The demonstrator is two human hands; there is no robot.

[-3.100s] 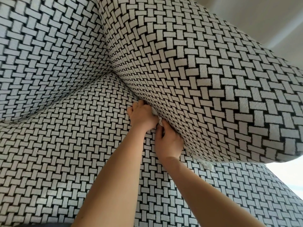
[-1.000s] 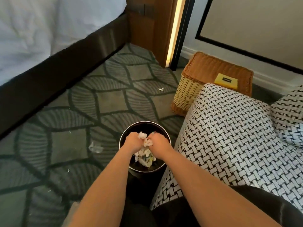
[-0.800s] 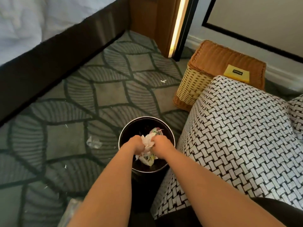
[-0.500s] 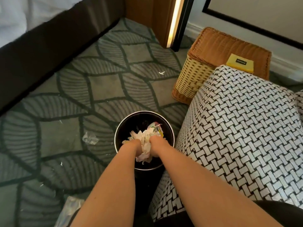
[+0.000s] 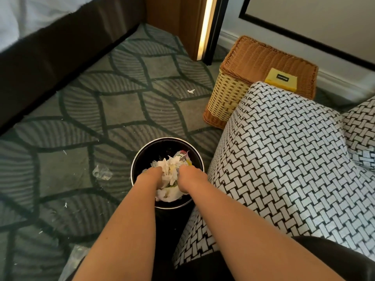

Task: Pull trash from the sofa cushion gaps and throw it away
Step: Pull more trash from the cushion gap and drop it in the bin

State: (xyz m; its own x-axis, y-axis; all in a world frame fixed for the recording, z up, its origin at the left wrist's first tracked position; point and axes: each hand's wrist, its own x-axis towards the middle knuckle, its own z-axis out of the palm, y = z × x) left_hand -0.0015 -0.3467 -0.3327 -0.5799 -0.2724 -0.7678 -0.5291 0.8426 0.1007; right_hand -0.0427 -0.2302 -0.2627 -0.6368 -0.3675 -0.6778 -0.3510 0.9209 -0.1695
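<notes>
Left hand (image 5: 151, 176) and right hand (image 5: 187, 173) are sitting sunk in the crumpled tissue wad (image 5: 167, 167) inside the black trash bin (image 5: 142, 154), fingers buried so their grip cannot be told, and the heaped paper is threatening to spill onto the carpet (image 5: 121, 110) when they lift.

Illegible lettering on yellow card (image 5: 281, 81)

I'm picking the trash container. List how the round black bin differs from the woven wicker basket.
The round black bin is cylindrical, smooth and dark; the woven wicker basket is boxy, tan and orange-brown. The bin is open-topped and holds crumpled white trash; the basket is closed by a lid carrying a yellow card. Both stand on the grey carpet beside the patterned sofa.
</notes>
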